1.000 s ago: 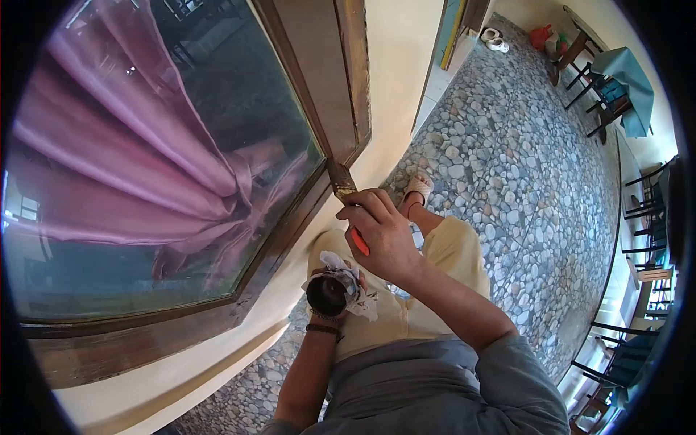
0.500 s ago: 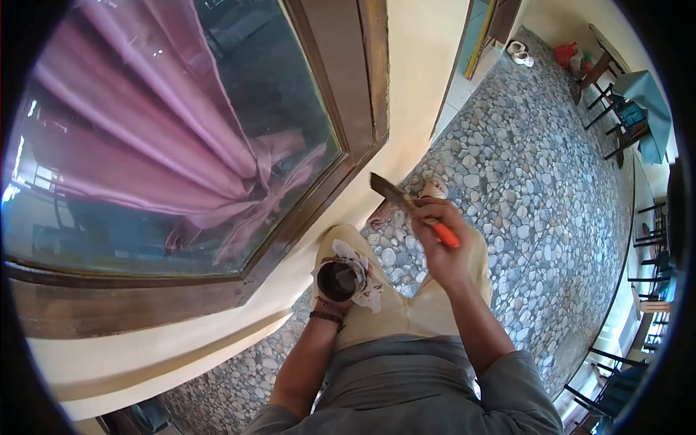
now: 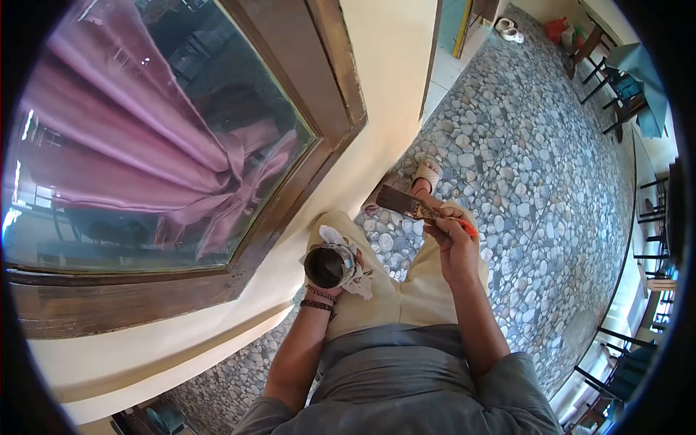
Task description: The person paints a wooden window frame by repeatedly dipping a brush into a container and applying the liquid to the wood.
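My right hand (image 3: 458,250) is closed round the orange handle of a paintbrush (image 3: 417,208). Its dark brown, stained bristles point left, above my lap. In my left hand (image 3: 325,292), low over my thigh, is an open can (image 3: 325,267), its dark interior facing up. Crumpled, stained white paper or cloth (image 3: 357,281) surrounds the can's right side. Most of the left hand's fingers are hidden behind the can and wrapping. Brush and can are apart. Left of both hands is a brown wooden window frame (image 3: 290,192) with worn edges.
Behind the window glass hangs a tied pink curtain (image 3: 181,156). A cream wall (image 3: 388,94) runs beside the window. The floor (image 3: 522,181) is pebble-patterned. Chairs (image 3: 627,98) and a table stand at the right, with white shoes (image 3: 509,30) and a red bag (image 3: 556,30) farther off.
My right hand has turned the paintbrush so its broad face shows, lowering the bristles slightly. The can has shifted a little left and up in view. The camera view has also shifted.
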The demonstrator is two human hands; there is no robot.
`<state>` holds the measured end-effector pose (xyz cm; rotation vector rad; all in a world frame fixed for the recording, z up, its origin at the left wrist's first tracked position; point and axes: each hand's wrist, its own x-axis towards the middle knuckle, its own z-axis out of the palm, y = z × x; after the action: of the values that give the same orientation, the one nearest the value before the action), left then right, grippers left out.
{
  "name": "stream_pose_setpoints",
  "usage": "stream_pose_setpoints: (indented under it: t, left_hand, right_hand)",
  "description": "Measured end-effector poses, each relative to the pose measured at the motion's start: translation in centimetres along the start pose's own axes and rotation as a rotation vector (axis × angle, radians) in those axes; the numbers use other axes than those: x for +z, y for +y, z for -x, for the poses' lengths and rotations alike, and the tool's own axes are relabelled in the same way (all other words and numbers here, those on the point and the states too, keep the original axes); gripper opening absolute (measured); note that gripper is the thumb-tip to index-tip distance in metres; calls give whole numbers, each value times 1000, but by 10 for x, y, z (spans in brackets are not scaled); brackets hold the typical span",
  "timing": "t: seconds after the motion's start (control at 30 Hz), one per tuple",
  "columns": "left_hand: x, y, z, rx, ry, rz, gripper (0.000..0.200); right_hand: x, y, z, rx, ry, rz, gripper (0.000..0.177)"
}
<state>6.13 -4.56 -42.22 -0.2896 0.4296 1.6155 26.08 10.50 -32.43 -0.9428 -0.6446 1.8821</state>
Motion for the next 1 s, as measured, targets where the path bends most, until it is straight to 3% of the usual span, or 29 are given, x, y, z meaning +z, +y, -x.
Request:
stream_pose_setpoints:
  t: [0.13, 0.33, 0.47, 0.67, 0.83, 0.9, 0.97, 1.0]
  left_hand:
    - [11, 1, 3, -51, -99, -20, 46]
    - [-9, 3, -4, -110, 98, 226, 43]
    - [6, 2, -5, -47, 93, -19, 40]
    - [0, 7, -10, -105, 66, -42, 46]
    - [-4, 10, -5, -162, 81, 150, 56]
    - [6, 14, -4, -281, -198, 166, 59]
    - [-15, 15, -15, -197, 15, 217, 60]
    - [-8, 14, -16, -195, -27, 177, 61]
  right_hand:
    - [-5, 1, -2, 50, -15, -26, 18]
    - [-17, -1, -10, 71, 2, -109, 19]
    - [-20, -1, -16, 59, 29, -158, 19]
    - [-19, -16, -31, 77, 8, -148, 18]
    - [-17, -23, -43, 30, -23, -156, 17]
    - [-11, -34, -46, 14, -58, -155, 18]
    - [-9, -43, -46, -5, -72, -153, 18]
    - [-8, -47, -47, -12, -57, -166, 18]
